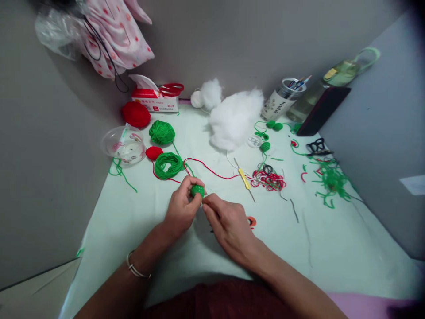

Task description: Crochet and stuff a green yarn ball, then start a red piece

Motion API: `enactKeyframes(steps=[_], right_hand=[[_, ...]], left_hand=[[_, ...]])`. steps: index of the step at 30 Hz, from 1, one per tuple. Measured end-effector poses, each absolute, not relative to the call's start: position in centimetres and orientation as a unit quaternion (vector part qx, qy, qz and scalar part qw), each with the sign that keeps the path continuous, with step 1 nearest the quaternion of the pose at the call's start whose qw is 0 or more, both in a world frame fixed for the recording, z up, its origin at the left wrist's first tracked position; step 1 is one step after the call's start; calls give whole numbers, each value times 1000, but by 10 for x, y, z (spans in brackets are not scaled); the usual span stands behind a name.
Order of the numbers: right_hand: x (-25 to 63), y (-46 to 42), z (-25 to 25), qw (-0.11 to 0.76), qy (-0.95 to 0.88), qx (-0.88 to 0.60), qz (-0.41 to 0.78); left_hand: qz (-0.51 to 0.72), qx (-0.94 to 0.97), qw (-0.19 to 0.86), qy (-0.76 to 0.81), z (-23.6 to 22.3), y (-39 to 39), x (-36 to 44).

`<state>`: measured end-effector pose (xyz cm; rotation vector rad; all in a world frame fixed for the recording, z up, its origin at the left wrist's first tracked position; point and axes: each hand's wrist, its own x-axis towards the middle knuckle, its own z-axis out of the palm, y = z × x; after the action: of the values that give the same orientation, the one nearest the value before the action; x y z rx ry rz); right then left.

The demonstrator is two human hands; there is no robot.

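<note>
My left hand pinches a small green crocheted piece between thumb and fingers, above the near middle of the table. Close against it, my right hand is closed, with thumb and forefinger together at the piece's right edge. A thin tip shows there, but what those fingers hold is too small to name. Green yarn runs from the piece toward a loose green coil. Partly covered by my right hand lies a pair of scissors with orange handles.
Behind are a green yarn ball, a red yarn ball, a plastic bowl and white stuffing. To the right lie a yellow-handled crochet hook, tangled red yarn and green scraps. A dark phone leans against a bottle.
</note>
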<state>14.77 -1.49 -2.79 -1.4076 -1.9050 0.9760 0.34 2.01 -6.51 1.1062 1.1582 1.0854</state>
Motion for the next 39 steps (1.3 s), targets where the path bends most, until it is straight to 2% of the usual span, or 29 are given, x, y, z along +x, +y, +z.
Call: enactKeyframes(steps=[8,14,22,29,34,36,39], right_hand=[[155,-4,-29,342,-541,-538,548],[154,1,-32,367,-526,-541,544],[157,1,-26,361,-522,-510,580],[138,-16,-34,322,-633,-539,453],[139,-13,-38,351,-601,-528,487],[147,-8,-36,338,-615,-509,498],[161,0,-34,326,-676,-513,417]], left_hand=[[477,453,620,428,-54,19,-1],[450,446,667,391,-54,18,-10],[459,451,653,399,-52,22,-9],[481,442,590,474,-58,22,2],[513,423,574,477,-58,23,4],[527,422,566,473,-56,22,2],[545,431,544,471,-55,19,-3]])
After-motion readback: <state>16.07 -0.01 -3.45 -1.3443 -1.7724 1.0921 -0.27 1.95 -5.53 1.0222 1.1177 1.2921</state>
